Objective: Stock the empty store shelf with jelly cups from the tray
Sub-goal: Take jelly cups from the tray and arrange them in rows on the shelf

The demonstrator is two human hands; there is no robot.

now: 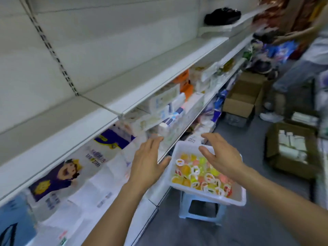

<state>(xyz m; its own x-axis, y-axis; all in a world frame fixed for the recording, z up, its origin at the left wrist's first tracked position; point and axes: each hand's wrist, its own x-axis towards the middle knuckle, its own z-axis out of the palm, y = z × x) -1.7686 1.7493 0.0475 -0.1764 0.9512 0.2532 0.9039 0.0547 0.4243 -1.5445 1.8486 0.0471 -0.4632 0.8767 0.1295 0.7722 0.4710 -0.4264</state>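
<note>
Jelly cups [200, 173] heaped in tray [179, 148] on stool [200, 208], beneath right-hand fingers [205, 150]; fingers of both hands spread, nothing held. Risked nudging tray off stool, spilling cups before empty shelf [99, 102].

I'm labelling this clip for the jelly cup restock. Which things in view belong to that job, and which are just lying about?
Job: jelly cups, white tray, empty shelf, left hand, right hand.

Lying about: stool, cardboard boxes, tissue packs, black item.
</note>
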